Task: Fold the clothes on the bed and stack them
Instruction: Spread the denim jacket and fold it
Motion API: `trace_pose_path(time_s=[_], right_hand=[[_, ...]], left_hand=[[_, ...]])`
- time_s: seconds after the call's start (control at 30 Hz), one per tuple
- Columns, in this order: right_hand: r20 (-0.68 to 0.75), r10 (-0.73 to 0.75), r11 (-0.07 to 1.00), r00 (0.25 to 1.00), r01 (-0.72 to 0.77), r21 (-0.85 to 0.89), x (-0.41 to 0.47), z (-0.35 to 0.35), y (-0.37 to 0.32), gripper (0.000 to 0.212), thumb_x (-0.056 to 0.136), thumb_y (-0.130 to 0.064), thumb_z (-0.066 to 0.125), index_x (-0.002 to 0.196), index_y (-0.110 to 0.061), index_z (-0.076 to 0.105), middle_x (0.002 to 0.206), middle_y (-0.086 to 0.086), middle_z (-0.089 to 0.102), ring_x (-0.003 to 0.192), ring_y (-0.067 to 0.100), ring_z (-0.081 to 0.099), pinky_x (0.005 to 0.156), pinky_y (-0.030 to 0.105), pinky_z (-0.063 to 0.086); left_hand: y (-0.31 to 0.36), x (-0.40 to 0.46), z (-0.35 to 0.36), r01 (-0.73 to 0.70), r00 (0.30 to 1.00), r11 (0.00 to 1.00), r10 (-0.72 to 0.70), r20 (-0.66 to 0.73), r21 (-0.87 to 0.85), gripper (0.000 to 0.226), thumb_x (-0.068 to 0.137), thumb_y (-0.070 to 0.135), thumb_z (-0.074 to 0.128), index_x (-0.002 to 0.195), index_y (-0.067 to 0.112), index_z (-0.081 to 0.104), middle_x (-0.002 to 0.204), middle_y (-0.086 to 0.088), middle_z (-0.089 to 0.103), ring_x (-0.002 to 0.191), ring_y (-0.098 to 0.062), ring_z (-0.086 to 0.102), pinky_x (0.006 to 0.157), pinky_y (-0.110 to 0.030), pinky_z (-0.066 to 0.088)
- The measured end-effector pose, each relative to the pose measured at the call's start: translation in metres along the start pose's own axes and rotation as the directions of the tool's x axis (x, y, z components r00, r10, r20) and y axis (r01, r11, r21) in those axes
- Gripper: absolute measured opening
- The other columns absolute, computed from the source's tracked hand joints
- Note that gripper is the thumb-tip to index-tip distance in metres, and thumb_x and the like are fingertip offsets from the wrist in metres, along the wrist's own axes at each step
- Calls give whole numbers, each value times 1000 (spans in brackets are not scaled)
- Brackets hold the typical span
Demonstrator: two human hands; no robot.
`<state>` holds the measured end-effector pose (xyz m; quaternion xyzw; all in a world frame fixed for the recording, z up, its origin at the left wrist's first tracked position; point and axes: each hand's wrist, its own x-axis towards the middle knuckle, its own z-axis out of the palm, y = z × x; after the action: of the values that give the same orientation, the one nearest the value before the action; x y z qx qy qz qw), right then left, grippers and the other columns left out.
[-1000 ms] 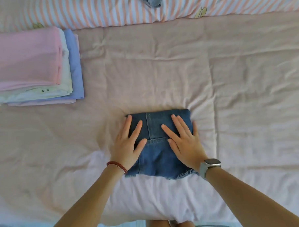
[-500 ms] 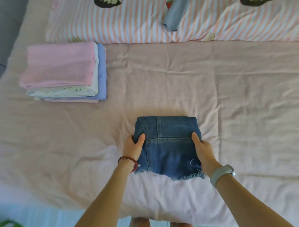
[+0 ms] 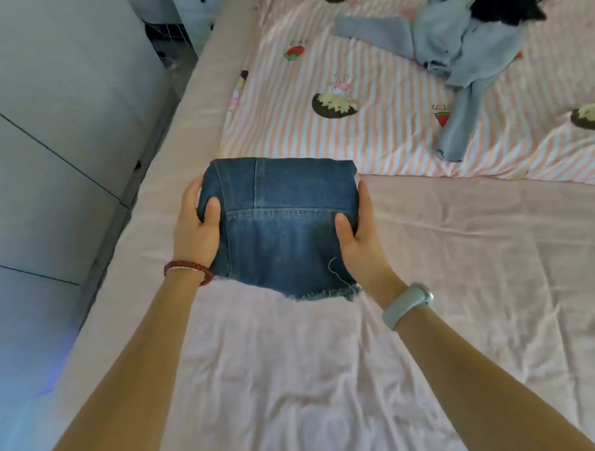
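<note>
A folded pair of dark blue denim shorts (image 3: 279, 222) with a frayed hem is held up above the pink bed sheet (image 3: 461, 252). My left hand (image 3: 197, 229) grips its left side, thumb on top. My right hand (image 3: 358, 236) grips its right side, thumb on the denim. The shorts cover the spot near the left bed edge, and the stack of folded clothes does not show. Unfolded grey-blue clothing (image 3: 452, 55) lies crumpled at the far right of the bed, with a black and white garment (image 3: 504, 5) on top of it.
A pink and white striped quilt (image 3: 335, 97) with cartoon prints covers the far half of the bed. Grey cabinet fronts (image 3: 46, 134) stand along the left, close to the bed's left edge (image 3: 170, 156).
Both hands went from pressing flat on the shorts to gripping their sides. They lifted the shorts off the sheet and carried them left and away from me. The view swung left.
</note>
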<state>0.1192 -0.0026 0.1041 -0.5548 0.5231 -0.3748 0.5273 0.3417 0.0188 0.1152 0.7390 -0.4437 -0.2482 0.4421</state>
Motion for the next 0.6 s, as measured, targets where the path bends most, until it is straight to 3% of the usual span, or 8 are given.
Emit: trace_pose_path(time_s=[0.07,0.13,0.2,0.27,0.37,0.43,0.53,0.6], right_hand=[[14,-52,998,999,53,-40,32,30,-1,57,100,-13,35,148,-25,8,124,-26,30,92,-28,43,70,-8,33],[19,-13,997,1000,14,-80,57,50,4,56,100,-16,34,147,-35,11,121,-11,37,83,-5,54,62,-2,39],[52,86,980,995,-75,-183,74,64,16,56,100,-20,33,146,-40,9,120,4,43,75,13,52,66,13,45],[107,202,875,973,-130,-467,81,75,32,57,100,-23,33,147,-38,4,120,16,42,78,28,49,80,36,48],[59,196,602,979,-72,-795,77,87,43,58,98,-35,35,147,-38,4,126,14,36,100,32,46,87,43,44],[-10,29,418,1000,-21,-908,74,89,43,57,95,-40,37,147,-32,17,137,13,32,117,32,38,91,44,36],[45,-267,302,963,128,-945,76,92,42,51,94,-36,39,143,-22,34,150,16,27,135,36,28,103,54,26],[123,-253,271,960,193,-943,82,97,48,53,96,-38,31,146,-23,28,154,13,18,142,33,15,110,56,15]], left_hand=[[-15,43,-13,-8,999,1000,8,33,4,43,98,19,40,141,21,34,128,10,42,116,-7,42,96,-16,31],[-35,73,-16,33,995,999,-34,99,8,46,99,22,40,143,22,29,137,7,40,120,-8,40,102,-21,29],[-60,91,-13,69,978,996,-78,193,56,50,99,25,40,146,21,24,145,0,36,127,-15,38,106,-26,28],[-84,96,-4,100,946,978,-150,287,182,52,99,26,38,147,19,18,147,-8,34,131,-26,37,109,-34,28],[-101,94,5,113,949,879,-234,212,464,54,99,28,38,148,23,17,141,-21,36,123,-39,40,103,-48,33],[-97,87,7,-15,996,715,-52,74,699,54,96,24,44,146,23,25,144,-19,32,127,-40,34,101,-55,28],[-90,75,21,-320,935,581,319,152,748,47,93,21,47,139,15,41,147,-19,33,134,-42,29,104,-64,19],[-91,71,34,-389,920,545,274,280,743,51,96,38,36,144,20,32,151,-16,26,139,-40,22,107,-63,12]])
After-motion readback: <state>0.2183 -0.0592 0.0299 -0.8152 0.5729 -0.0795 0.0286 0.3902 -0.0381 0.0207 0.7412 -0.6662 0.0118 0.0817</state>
